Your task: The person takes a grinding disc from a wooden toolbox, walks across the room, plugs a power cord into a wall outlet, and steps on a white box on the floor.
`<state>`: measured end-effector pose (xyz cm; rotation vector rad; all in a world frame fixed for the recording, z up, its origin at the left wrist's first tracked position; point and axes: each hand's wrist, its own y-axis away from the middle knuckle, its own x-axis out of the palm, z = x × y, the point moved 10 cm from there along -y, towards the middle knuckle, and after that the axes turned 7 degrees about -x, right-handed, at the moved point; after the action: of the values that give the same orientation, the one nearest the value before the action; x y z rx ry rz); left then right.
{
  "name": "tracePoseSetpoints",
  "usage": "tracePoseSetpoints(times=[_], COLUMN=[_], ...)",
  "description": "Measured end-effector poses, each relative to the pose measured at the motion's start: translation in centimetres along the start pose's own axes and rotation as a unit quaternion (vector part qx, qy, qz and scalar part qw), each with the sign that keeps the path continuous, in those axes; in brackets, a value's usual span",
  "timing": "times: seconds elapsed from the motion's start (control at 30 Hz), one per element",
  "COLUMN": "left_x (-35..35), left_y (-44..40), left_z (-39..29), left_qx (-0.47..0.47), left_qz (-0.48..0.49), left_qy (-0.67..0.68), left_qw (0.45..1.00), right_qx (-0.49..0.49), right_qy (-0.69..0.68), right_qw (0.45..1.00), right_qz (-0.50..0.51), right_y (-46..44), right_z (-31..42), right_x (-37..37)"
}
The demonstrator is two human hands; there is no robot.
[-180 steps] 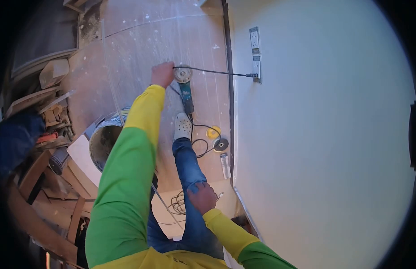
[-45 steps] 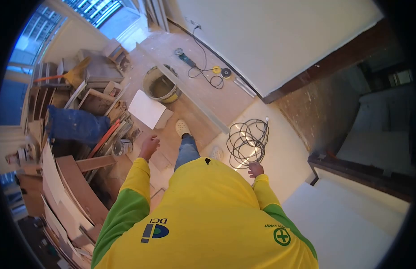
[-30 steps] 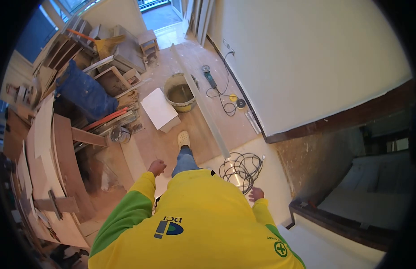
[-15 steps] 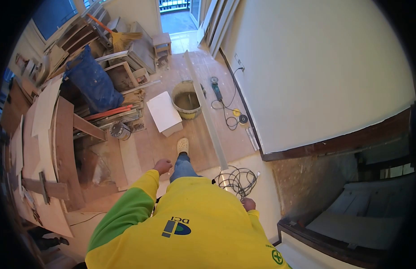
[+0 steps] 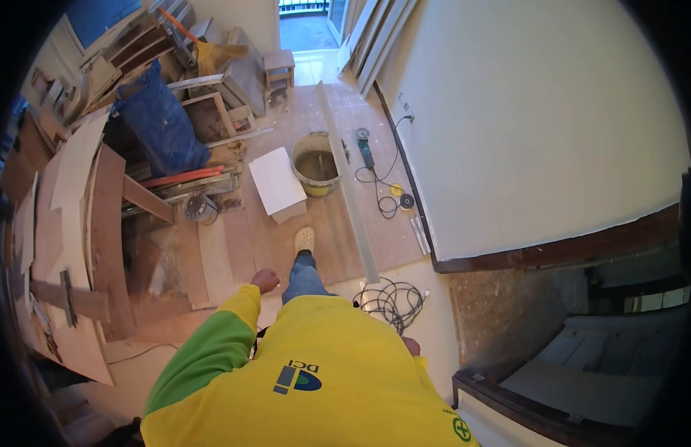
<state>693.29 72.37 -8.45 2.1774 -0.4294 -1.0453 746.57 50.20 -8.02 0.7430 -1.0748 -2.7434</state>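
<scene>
My left hand (image 5: 266,281) hangs above the floor to the left of my leg, its fingers loosely curled with nothing showing in them. Only a small part of my right hand (image 5: 412,346) appears beside the yellow sweatshirt; its fingers are hidden. A coiled black cable (image 5: 394,304) lies on the floor just ahead of that hand. Near the coil ends a long pale straight bar (image 5: 344,179), which reaches away past a bucket (image 5: 316,182) of grey material. My foot in a cream clog (image 5: 304,239) is on the boarded floor before a white box (image 5: 277,182).
An angle grinder (image 5: 365,149) with its cord lies by the right wall. At left are stacked wood panels (image 5: 107,223), a blue sack (image 5: 159,123), a paint-spattered can (image 5: 202,209) and a broom (image 5: 210,58). A small stool (image 5: 279,62) stands near the far doorway.
The view has shifted slightly, so the room's things sit a little differently in the picture. My right hand is now more hidden behind the sweatshirt. My left hand remains low beside my leg.
</scene>
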Motion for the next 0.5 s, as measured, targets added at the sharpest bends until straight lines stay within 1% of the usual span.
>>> tracePoseSetpoints(times=[0.07,0.13,0.2,0.23,0.33,0.4,0.43,0.47,0.5], left_x=[0.5,0.8,0.8,0.9,0.6,0.9,1.2,0.7,0.3], left_y=[-0.1,-0.1,-0.2,-0.2,0.0,-0.6,-0.7,0.0,0.4], left_z=[0.7,1.3,0.1,-0.1,-0.7,-0.4,-0.4,-0.9,-0.9], left_qx=[-0.012,-0.024,0.033,0.031,0.026,0.005,0.006,-0.018,-0.042], left_qz=[0.007,0.014,0.006,0.008,-0.001,-0.002,0.001,0.004,0.006], left_qy=[0.000,0.000,-0.025,-0.025,-0.002,0.058,0.056,0.080,0.104], left_qw=[1.000,1.000,0.999,0.999,1.000,0.998,0.998,0.997,0.994], right_qx=[-0.037,-0.053,-0.033,-0.025,0.007,0.029,0.037,0.067,0.083], right_qy=[0.000,0.001,0.013,0.017,0.009,0.011,0.011,-0.050,-0.082], right_qw=[0.999,0.998,0.999,1.000,0.999,0.999,0.999,0.996,0.992], right_qz=[0.025,0.041,0.003,-0.009,-0.044,-0.027,-0.022,-0.039,-0.047], right_y=[0.6,0.7,0.3,0.0,-0.9,-1.2,-1.4,-1.2,-1.3], right_z=[1.3,2.1,1.3,1.0,-0.8,-0.7,-0.6,-0.6,-0.9], right_x=[0.1,0.3,-0.5,-0.8,-1.7,-1.7,-1.7,-1.7,-1.5])
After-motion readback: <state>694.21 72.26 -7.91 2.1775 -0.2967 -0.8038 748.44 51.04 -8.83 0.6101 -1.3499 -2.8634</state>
